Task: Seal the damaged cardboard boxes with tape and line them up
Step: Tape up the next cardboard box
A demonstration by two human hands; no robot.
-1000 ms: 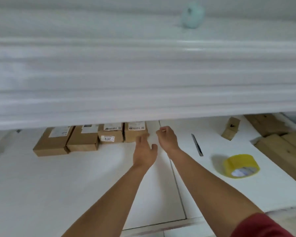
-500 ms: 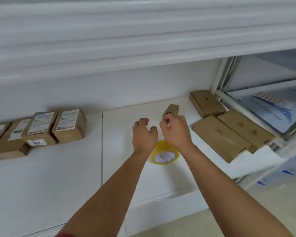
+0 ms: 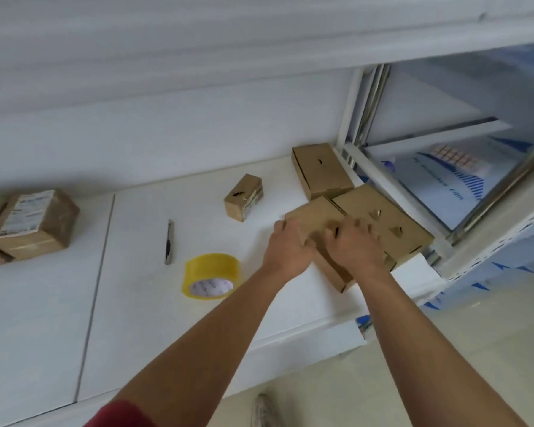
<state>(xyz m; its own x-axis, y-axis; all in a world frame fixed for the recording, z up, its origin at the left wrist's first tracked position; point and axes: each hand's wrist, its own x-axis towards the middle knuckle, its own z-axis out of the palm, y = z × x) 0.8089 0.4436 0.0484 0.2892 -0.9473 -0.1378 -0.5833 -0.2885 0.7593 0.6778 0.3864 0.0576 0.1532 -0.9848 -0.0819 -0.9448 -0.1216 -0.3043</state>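
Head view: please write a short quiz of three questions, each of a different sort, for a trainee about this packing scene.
1. True or false: the yellow tape roll lies flat on the white shelf, in nobody's grip.
2. Which thing do the left hand and the right hand hold?
A. the utility knife
B. the flat cardboard box
C. the small torn box
3. Fill in: the knife lies to the ___ of the tape roll.

Key: 1 true; 2 B; 3 left

Matt cardboard boxes (image 3: 321, 171); glossy (yellow) tape roll (image 3: 211, 275).
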